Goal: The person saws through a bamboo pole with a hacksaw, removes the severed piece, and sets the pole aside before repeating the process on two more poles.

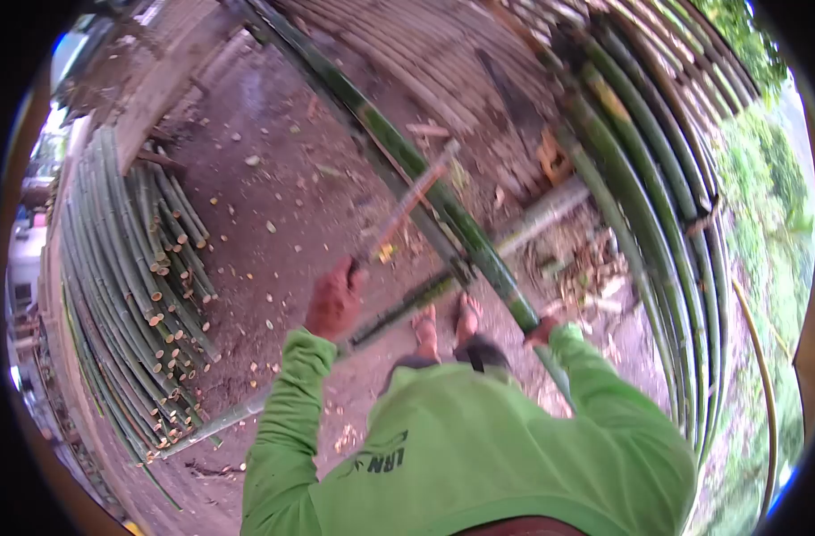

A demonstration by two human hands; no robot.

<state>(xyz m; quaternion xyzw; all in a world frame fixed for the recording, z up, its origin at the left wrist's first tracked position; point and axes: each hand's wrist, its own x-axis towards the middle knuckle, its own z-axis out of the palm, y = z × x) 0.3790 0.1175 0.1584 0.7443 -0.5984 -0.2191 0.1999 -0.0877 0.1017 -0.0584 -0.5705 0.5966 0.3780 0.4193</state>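
Note:
In my left hand [334, 299], the fingers are wrapped round the handle of a machete [412, 196], whose long blade slants up and away and overlaps the green bamboo pole in this view. My right hand [541, 330] grips the near end of that thick bamboo pole [474, 237], which runs away toward the upper left. Beneath it, a lighter bamboo pole [541, 219] lies crosswise, with a darker length [399, 313] in line with it on the near side. My bare feet [468, 314] stand by the crossing.
A stack of thin cut bamboo [113, 295] lies at the left, its cut ends facing inward. Thick green poles [644, 179] lean together on the right. Shavings [586, 277] litter the dirt floor [264, 205]. Bamboo slats [399, 54] stand at the back.

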